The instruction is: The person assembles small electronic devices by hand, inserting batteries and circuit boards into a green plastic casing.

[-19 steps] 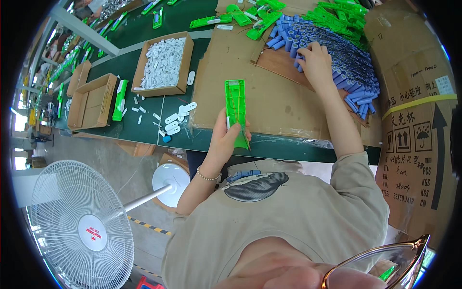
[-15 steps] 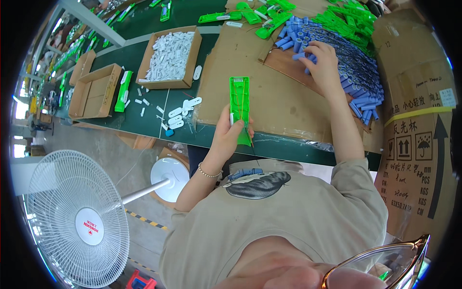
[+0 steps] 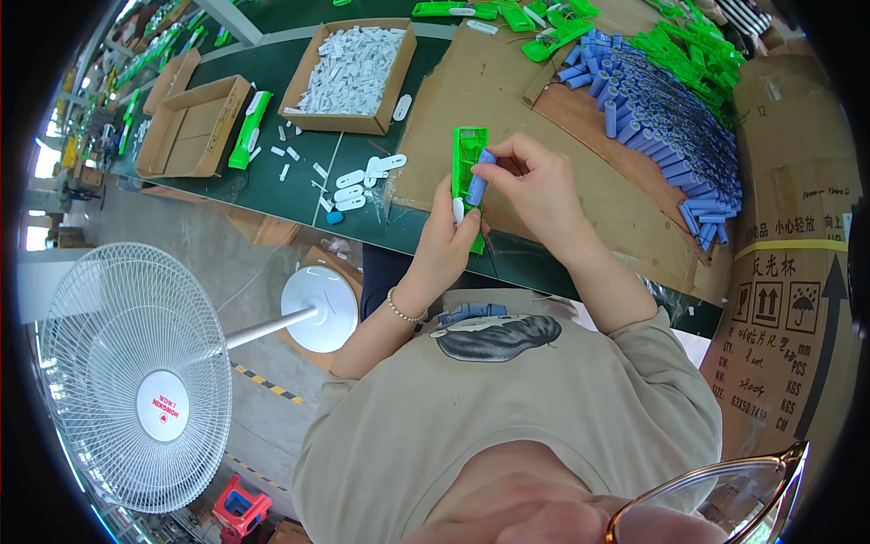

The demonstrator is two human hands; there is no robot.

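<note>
nearest the body, the left hand point(image 3: 439, 234) is closed around the lower part of a long, narrow, bright green plastic casing point(image 3: 459, 168), which it holds up over the near edge of the dark green table point(image 3: 263, 201), open side facing up. the piece looks only part finished: its ribbed inside shows at the upper end, no cover lies over it, and thin wires trail from its lower end. the right hand point(image 3: 544, 190) grips a smooth, blue, round-sided cylinder point(image 3: 478, 188) between thumb and fingertips, slanted over the casing's right side; whether it is seated or merely resting there cannot be told.

the left wrist comes up from below, thumb on the near face of the casing. the right forearm slants in from the lower right, wrist bent, with the other fingers curled in behind the pinch.

a little farther out, to the left, loose flat white oval plastic pieces point(image 3: 349, 193) lie on the table, and beyond them stands an open brown cardboard box point(image 3: 331, 121) full of small white plastic parts point(image 3: 353, 71). to the right, a large heap of matching blue cylinders point(image 3: 652, 136) remains unused. farthest, more green plastic shells point(image 3: 693, 59) are piled beyond the heap.
</note>
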